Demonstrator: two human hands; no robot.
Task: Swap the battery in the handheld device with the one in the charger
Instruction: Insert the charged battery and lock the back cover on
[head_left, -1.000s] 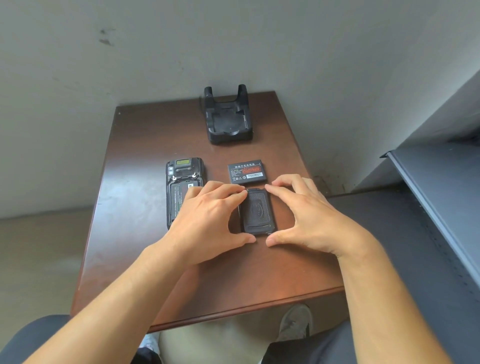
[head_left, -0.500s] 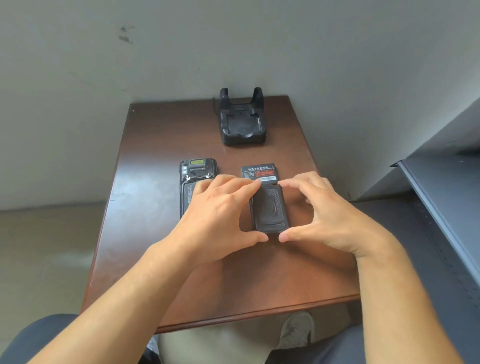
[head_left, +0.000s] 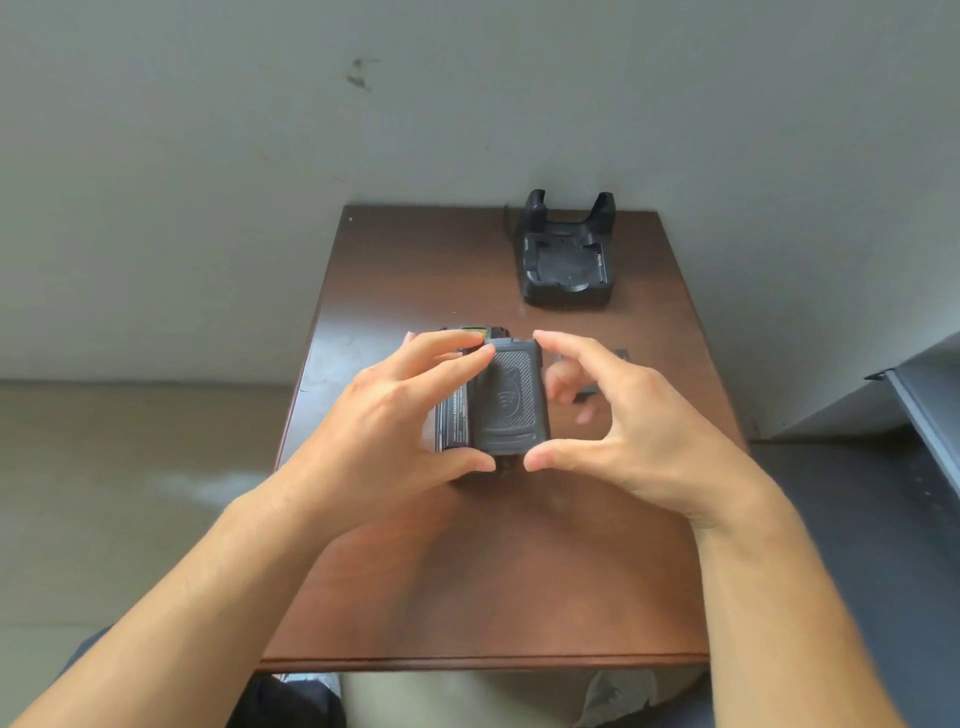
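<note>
Battery cover pinched between both hands above handheld device on brown table. Left hand grips cover's left edge, right hand its right. Loose battery partly hidden behind right fingers. Charger at far edge, cradle bare.

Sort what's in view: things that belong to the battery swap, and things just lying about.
Part of the job: back cover, held by left hand and right hand; handheld device; loose battery; charger cradle.

Just about: wooden table; grey shelf.
</note>
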